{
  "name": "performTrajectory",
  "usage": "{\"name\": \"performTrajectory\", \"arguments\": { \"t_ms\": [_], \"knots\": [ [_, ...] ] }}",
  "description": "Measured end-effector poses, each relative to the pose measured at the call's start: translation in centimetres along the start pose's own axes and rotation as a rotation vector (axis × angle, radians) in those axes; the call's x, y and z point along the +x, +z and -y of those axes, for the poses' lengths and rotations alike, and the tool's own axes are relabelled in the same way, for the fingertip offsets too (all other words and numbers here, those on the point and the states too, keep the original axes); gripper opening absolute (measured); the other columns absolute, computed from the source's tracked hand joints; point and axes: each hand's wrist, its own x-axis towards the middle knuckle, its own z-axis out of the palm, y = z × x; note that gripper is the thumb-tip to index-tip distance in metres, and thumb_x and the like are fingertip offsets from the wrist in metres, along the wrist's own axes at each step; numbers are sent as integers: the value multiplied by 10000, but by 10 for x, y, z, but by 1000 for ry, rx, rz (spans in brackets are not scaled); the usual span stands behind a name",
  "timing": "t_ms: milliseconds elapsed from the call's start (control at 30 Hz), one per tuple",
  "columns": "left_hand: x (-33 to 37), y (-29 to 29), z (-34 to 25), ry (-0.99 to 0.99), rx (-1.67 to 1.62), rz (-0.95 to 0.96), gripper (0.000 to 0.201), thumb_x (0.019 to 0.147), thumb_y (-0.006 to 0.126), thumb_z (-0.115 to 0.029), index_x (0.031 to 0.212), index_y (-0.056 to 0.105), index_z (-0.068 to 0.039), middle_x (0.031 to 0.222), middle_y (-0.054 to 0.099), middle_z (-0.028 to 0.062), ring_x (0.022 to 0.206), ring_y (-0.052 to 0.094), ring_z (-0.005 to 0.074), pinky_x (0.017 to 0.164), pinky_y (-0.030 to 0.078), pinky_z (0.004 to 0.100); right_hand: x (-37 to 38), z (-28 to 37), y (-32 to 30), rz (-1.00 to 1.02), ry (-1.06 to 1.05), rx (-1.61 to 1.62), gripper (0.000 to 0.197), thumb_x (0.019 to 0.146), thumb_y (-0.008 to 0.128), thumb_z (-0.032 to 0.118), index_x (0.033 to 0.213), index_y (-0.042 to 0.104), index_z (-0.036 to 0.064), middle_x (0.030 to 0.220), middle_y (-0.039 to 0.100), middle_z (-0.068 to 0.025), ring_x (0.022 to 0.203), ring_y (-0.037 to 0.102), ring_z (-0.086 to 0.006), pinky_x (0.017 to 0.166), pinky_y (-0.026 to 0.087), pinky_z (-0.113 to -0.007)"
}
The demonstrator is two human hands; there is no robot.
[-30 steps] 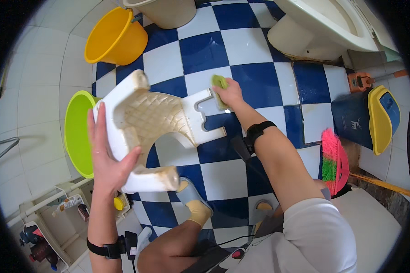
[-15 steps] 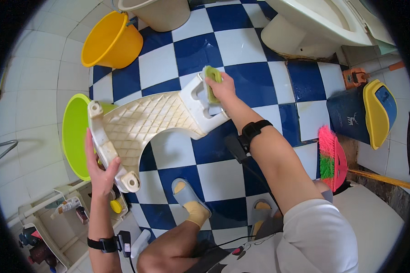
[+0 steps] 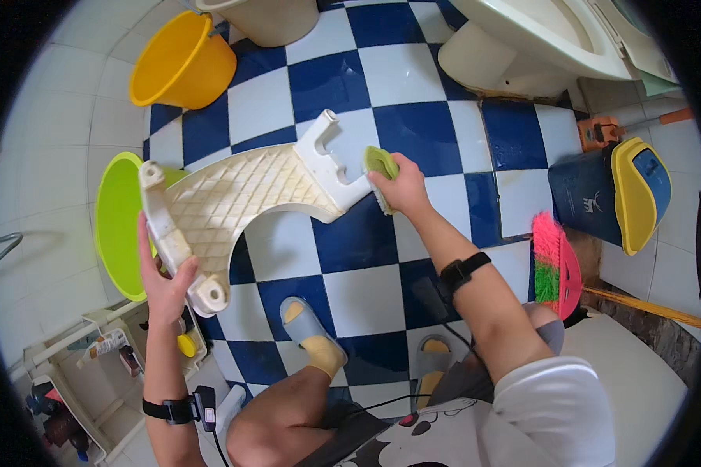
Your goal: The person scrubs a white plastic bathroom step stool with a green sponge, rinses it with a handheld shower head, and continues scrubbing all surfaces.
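The left hand (image 3: 166,282) clasps the white plastic stool's (image 3: 241,204) edge. The right hand (image 3: 401,187) grips a green scrubber (image 3: 381,166) against its leg. Beside the stool stands a green basin (image 3: 117,226), contents unseen.

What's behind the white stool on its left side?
A green basin shows past the stool, which the left hand grips. The stool hides the basin's right rim, and what is inside cannot be seen.

a bucket (image 3: 181,62) stands behind the stool (image 3: 234,202), a basin (image 3: 117,222) left of it, a broom (image 3: 554,265) well right.
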Motion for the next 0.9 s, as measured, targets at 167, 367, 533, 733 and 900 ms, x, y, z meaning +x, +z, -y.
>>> {"name": "performTrajectory", "arguments": {
  "t_ms": [167,367,533,733,900],
  "knots": [
    [4,2,-14,24,115,-14,1004,748,763,-68,1605,243,-114,1519,427,134,1205,554,247,998,481,373,-2,-13,-12,-206,341,-133,473,798,780,355,1119,660,30,1084,715,-222,1071,679,-395,923,537,-467],
    [-11,6,-12,-138,59,-79,993,777,753,-42,1615,227,-131,1476,467,147,1200,562,257,1008,485,402,-24,-26,7,-43,-380,-378,437,855,732,277,1272,633,194,860,728,-142,773,719,-341,692,572,-466],
    [-14,6,-13,-254,18,-128,986,797,759,-47,1617,219,-134,1468,475,155,1203,573,250,1000,488,395,-28,-50,29,-167,-624,-473,482,860,732,301,1319,606,225,727,688,-78,631,672,-314,577,536,-426],
    [-8,7,5,-204,194,-187,1009,820,782,-115,1623,172,-115,1497,432,192,1303,496,288,1090,411,403,-38,-43,26,-195,-234,-315,498,873,726,305,1342,577,229,873,726,-153,756,698,-378,668,555,-474],
    [-34,39,50,-291,-104,-149,1143,795,823,-161,1607,33,-9,1602,279,226,1443,351,317,1188,295,408,-31,-10,51,127,-350,-255,490,884,717,312,1341,577,200,983,737,-174,891,714,-379,797,568,-477]
  ]
}}
